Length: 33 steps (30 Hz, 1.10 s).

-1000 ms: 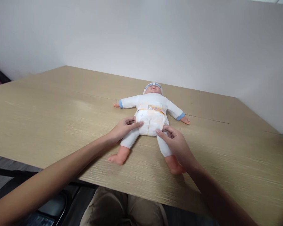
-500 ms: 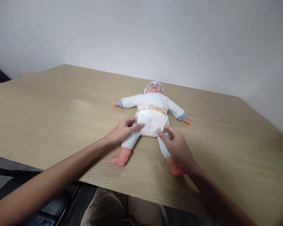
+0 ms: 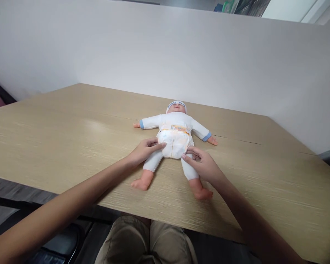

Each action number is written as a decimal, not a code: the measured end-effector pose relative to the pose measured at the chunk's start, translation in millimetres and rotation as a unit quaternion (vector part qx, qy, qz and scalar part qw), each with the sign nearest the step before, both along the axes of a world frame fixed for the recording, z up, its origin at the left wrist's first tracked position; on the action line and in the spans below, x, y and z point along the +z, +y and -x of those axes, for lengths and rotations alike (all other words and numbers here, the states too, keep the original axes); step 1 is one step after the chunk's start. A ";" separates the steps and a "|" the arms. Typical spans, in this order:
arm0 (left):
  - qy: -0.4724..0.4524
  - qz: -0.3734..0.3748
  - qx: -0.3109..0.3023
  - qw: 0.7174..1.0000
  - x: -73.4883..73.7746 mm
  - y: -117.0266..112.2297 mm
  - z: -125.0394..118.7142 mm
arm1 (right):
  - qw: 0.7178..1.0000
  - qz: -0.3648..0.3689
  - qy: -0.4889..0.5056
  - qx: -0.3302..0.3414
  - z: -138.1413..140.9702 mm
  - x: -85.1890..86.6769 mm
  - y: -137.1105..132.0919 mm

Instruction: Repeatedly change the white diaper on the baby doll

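Note:
A baby doll [image 3: 174, 119] in a white suit with blue cuffs and a printed headband lies on its back, arms spread, feet toward me. Around its hips, over the suit, sits a white diaper [image 3: 172, 143] with an orange-edged, printed waistband. My left hand [image 3: 146, 151] pinches the diaper's edge at the leg on the left, thumb on top and fingers partly hidden underneath. At the opposite leg opening, my right hand [image 3: 199, 161] grips the diaper's other edge between thumb and fingers.
The doll rests on a wide wooden table [image 3: 99, 146] with a thin seam across it. A pale wall or partition [image 3: 154, 51] rises behind the far edge. My knees [image 3: 145, 238] are below the near edge, and a dark chair [image 3: 63, 242] stands at the lower left.
My view has tilted up slightly, showing the top of the partition. Both hands stay at the diaper's leg edges, and the doll lies as before.

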State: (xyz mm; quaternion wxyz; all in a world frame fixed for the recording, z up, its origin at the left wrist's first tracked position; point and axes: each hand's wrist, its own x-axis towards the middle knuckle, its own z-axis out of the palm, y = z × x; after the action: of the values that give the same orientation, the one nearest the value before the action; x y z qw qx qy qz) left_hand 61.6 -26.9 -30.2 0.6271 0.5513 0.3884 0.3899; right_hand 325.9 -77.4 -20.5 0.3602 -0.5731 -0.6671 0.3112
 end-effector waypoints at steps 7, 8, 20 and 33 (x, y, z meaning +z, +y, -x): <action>0.012 -0.056 -0.003 0.998 -6.8 -10.1 36.2 | 0.995 0.027 0.060 0.070 -24.0 5.3 -38.0; 0.040 -0.085 0.003 0.996 -9.7 -8.3 43.0 | 0.994 0.027 0.077 0.070 -27.9 5.0 -39.8; 0.419 -0.455 0.162 0.769 -32.1 135.3 40.9 | 0.891 -0.269 -0.348 -0.116 -58.7 -28.2 106.1; 0.535 -0.405 0.127 0.730 -21.3 150.9 26.7 | 0.927 -0.212 -0.286 -0.120 -57.5 -35.2 130.5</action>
State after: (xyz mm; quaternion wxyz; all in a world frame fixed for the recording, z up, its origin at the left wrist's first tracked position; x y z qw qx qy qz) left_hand 34.9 124.0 -51.4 -0.0226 0.8162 0.5311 0.2264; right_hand 383.4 53.1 -55.7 0.3017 -0.6236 -0.7187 -0.0602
